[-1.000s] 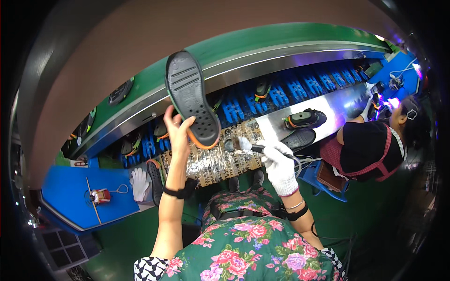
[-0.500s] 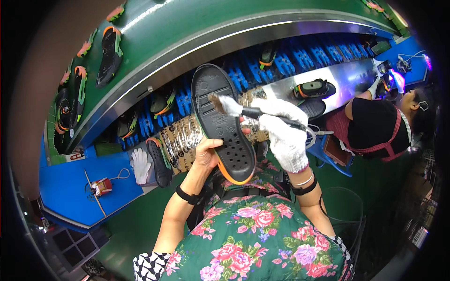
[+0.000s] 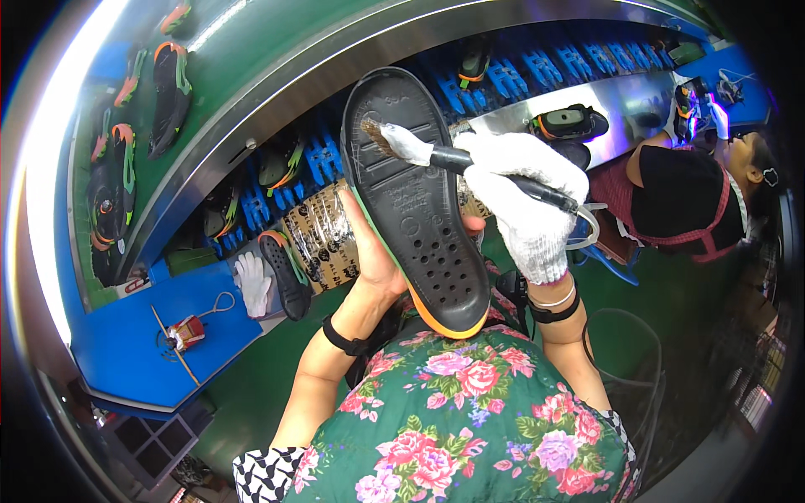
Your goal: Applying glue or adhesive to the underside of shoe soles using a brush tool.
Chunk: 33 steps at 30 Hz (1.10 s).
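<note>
A black shoe sole (image 3: 390, 201), with small holes through its heel and an orange and green rim, is tilted up in front of me. My bare left hand (image 3: 376, 258) grips it from beneath, with the thumb along one edge and fingertips showing at the other. In a white knitted glove, my right hand (image 3: 528, 197) closes round a brush (image 3: 451, 159) with a black handle, a white-wrapped neck and brown bristles. The bristles lie over the forefoot of the sole and seem to touch it. A thin clear tube trails from the handle's rear end.
Ahead runs a metal-edged line (image 3: 251, 144) with blue racks (image 3: 507, 82) and several shoe parts. On the left stands a blue table (image 3: 126, 344) holding a red pot (image 3: 186, 333), with a white glove (image 3: 251, 283) and another sole (image 3: 285, 277) beside it. A co-worker (image 3: 683, 189) sits at right.
The sole has come nearer and tilted, its toe end rising in view. My left hand has shifted its grip farther under it. The brush has moved up toward the toe.
</note>
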Each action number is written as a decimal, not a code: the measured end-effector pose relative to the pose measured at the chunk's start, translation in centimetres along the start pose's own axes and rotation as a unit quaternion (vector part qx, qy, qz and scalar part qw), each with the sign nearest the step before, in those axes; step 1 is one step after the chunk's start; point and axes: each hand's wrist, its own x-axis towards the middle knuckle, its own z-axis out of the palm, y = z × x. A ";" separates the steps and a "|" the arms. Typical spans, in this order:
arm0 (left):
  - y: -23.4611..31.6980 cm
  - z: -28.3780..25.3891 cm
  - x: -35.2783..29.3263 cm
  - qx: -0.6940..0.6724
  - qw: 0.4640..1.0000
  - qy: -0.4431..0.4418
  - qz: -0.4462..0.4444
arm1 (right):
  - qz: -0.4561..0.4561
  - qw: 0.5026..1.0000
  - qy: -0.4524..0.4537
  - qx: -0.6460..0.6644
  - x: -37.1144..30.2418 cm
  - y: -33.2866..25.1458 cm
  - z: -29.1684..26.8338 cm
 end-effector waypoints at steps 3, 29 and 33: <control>0.0 0.8 0.1 -0.038 0.999 -0.003 -0.005 | 0.006 0.999 0.006 -0.032 0.2 -0.4 0.1; -5.5 -5.5 0.1 -0.032 0.996 0.048 -0.067 | -0.249 0.930 -0.027 -0.268 -2.9 2.9 -2.4; -5.3 -7.0 0.0 0.071 0.992 0.028 -0.104 | -0.204 0.942 -0.094 -0.249 -4.4 2.6 -1.8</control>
